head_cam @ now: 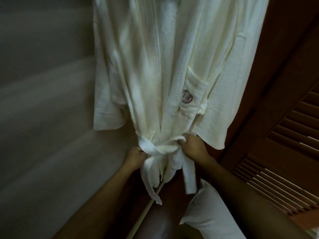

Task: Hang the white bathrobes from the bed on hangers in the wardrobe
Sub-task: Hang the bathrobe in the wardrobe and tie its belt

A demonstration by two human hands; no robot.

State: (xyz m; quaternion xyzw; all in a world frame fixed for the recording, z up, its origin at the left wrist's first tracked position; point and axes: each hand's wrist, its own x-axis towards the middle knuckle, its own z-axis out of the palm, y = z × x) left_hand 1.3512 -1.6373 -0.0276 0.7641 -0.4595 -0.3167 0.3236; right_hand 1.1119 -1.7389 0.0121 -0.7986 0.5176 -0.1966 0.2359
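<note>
One white bathrobe [155, 66] is being seen hanging full-length between a grey wall [43, 100] and a brown louvred door [284, 135]. Its belt [164, 150] is being held at the waist knot: one end is being gripped by the curled left hand [136, 156], and the loop is being clutched in the right hand [194, 145]. A dark emblem [187, 97] is being shown on the pocket.

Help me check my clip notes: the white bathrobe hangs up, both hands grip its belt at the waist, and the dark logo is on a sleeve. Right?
Not quite. The head view shows the logo on the chest pocket, not on a sleeve. The rest stands: the bathrobe hangs up, and the left hand and right hand grip its belt at the waist.
</note>
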